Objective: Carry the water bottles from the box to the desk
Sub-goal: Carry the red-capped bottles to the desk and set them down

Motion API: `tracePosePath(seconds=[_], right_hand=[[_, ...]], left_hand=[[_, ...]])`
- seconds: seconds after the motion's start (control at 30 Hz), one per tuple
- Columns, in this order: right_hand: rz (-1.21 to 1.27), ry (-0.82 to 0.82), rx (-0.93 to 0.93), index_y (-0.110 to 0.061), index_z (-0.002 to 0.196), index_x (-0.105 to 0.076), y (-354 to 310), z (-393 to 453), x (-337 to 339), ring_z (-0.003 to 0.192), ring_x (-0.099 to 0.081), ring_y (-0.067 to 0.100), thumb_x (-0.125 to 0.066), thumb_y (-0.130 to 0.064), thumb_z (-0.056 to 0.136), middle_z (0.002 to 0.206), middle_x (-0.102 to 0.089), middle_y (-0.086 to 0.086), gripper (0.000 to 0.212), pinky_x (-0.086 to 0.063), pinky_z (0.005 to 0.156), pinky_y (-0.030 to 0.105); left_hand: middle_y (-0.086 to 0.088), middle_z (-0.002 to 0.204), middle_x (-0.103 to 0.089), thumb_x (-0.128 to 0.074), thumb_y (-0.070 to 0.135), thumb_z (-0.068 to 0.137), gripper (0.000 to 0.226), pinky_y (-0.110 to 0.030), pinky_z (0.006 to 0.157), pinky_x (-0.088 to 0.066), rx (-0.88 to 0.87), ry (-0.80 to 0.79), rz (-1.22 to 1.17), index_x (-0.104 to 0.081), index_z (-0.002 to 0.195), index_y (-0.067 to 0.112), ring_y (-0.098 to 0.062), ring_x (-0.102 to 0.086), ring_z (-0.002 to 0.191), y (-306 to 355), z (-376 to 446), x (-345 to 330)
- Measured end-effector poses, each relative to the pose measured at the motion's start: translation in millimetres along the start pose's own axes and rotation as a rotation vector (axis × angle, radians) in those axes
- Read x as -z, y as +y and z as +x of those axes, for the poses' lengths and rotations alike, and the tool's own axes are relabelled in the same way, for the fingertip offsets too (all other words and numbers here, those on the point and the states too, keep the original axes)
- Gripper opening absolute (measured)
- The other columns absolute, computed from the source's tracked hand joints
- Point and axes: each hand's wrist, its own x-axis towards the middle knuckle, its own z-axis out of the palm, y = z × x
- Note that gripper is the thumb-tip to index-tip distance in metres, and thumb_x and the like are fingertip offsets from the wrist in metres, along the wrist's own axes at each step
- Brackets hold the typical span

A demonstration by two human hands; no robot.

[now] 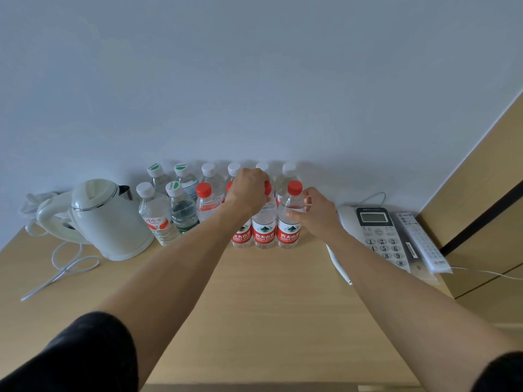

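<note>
Desk point(271, 306): light wood top, set against a pale wall.

Red-capped water bottles, red labels: a front row standing upright near the wall. The middle bottle point(264, 222) has its neck and cap enclosed by the left hand point(249, 190), fingers curled over the top; only a sliver of red cap shows. The rightmost bottle point(290, 219) is gripped at the shoulder by the right hand point(317, 213), thumb across the front and fingers wrapped round the far side. Both bottles stand with their bases on the desk, touching side by side. A third labelled bottle point(242, 237) is partly hidden behind the left forearm; a fourth red-capped bottle point(206, 202) stands further left.

White-capped bottles point(209, 176): back row against the wall.

Green-and-white-capped bottles point(181, 207): left of the group, beside another white-capped bottle with an orange label point(155, 219).

Electric kettle point(110, 219): white, at the left, cord point(65, 267) trailing on the desk.

Desk telephone point(376, 236): at the right, with a remote control point(421, 241) just beside it.

Box: not visible.
</note>
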Motion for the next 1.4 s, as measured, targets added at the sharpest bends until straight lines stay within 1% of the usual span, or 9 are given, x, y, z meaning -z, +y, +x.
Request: tracePosePath(seconds=[0.13, 0.43, 0.63, 0.83, 0.93, 1.0, 1.13, 1.3, 1.4], right_hand=[[-0.025, 0.003, 0.034, -0.014, 0.101, -0.054, 0, 0, -2, 0.079, -0.052, 0.015, -0.082, -0.020, 0.077, 0.082, -0.051, -0.012, 0.038, -0.041, 0.066, 0.025], [-0.009, 0.047, 0.039, -0.021, 0.096, -0.049, -1, -2, -7, 0.071, -0.049, 0.003, -0.083, -0.020, 0.078, 0.077, -0.048, -0.016, 0.039, -0.037, 0.063, 0.019], [-0.057, 0.008, -0.003, -0.018, 0.103, -0.048, -6, -6, -4, 0.085, -0.051, 0.017, -0.080, -0.021, 0.082, 0.083, -0.047, -0.014, 0.038, -0.038, 0.074, 0.027], [-0.194, -0.052, -0.036, -0.017, 0.128, -0.055, -19, -10, 8, 0.101, -0.060, 0.021, -0.074, -0.023, 0.084, 0.112, -0.065, 0.000, 0.048, -0.041, 0.079, 0.027], [-0.237, -0.030, -0.093, -0.022, 0.136, -0.053, -27, -13, 22, 0.111, -0.059, 0.022, -0.063, -0.017, 0.088, 0.122, -0.064, 0.004, 0.050, -0.046, 0.087, 0.030], [-0.244, 0.009, -0.124, -0.024, 0.137, -0.052, -33, -17, 32, 0.114, -0.057, 0.021, -0.058, -0.018, 0.090, 0.124, -0.062, 0.003, 0.047, -0.045, 0.088, 0.030], [-0.326, 0.123, -0.105, -0.019, 0.136, -0.053, -44, -31, 56, 0.119, -0.057, 0.025, -0.052, -0.032, 0.098, 0.124, -0.064, 0.006, 0.040, -0.046, 0.093, 0.033], [-0.371, 0.242, -0.196, -0.018, 0.133, -0.054, -43, -64, 94, 0.117, -0.056, 0.026, -0.051, -0.041, 0.099, 0.123, -0.063, 0.007, 0.041, -0.050, 0.091, 0.038], [-0.405, 0.315, -0.288, -0.019, 0.131, -0.054, -36, -94, 122, 0.103, -0.061, 0.025, -0.050, -0.043, 0.099, 0.120, -0.064, 0.006, 0.040, -0.054, 0.085, 0.040]], left_hand=[[-0.009, 0.105, -0.071, -0.076, 0.018, 0.089, 0.021, -0.033, 0.085, -0.055, -0.014, 0.003, 0.022, -0.073, 0.107, 0.008, -0.025, -0.066, 0.099, 2, -1, 1], [-0.007, 0.103, -0.072, -0.076, 0.014, 0.087, 0.017, -0.029, 0.081, -0.053, -0.011, -0.008, 0.022, -0.074, 0.103, 0.009, -0.024, -0.066, 0.099, 2, 0, 2], [-0.008, 0.102, -0.071, -0.073, 0.013, 0.087, 0.019, -0.031, 0.082, -0.055, -0.011, -0.034, 0.065, -0.071, 0.105, 0.010, -0.023, -0.065, 0.097, 3, 1, 2], [-0.012, 0.105, -0.067, -0.069, 0.019, 0.089, 0.029, -0.039, 0.081, -0.058, -0.010, -0.058, 0.067, -0.064, 0.115, 0.008, -0.030, -0.065, 0.098, 7, -1, 5], [-0.012, 0.098, -0.068, -0.060, 0.026, 0.093, 0.031, -0.043, 0.076, -0.059, -0.026, 0.046, 0.061, -0.064, 0.118, 0.008, -0.031, -0.065, 0.089, 12, -2, 16], [-0.008, 0.093, -0.068, -0.059, 0.036, 0.095, 0.031, -0.038, 0.071, -0.054, -0.053, 0.120, 0.129, -0.065, 0.114, 0.012, -0.029, -0.065, 0.085, 18, 0, 25], [-0.006, 0.096, -0.070, -0.055, 0.042, 0.097, 0.034, -0.033, 0.072, -0.040, -0.170, 0.220, 0.182, -0.069, 0.111, 0.014, -0.028, -0.064, 0.094, 40, 10, 39], [-0.007, 0.101, -0.072, -0.051, 0.037, 0.100, 0.034, -0.037, 0.087, -0.045, -0.359, 0.242, 0.153, -0.071, 0.112, 0.013, -0.028, -0.061, 0.102, 88, 14, 35], [-0.007, 0.104, -0.072, -0.048, 0.034, 0.102, 0.034, -0.037, 0.090, -0.044, -0.458, 0.204, 0.123, -0.071, 0.114, 0.013, -0.028, -0.061, 0.105, 125, 8, 20]])
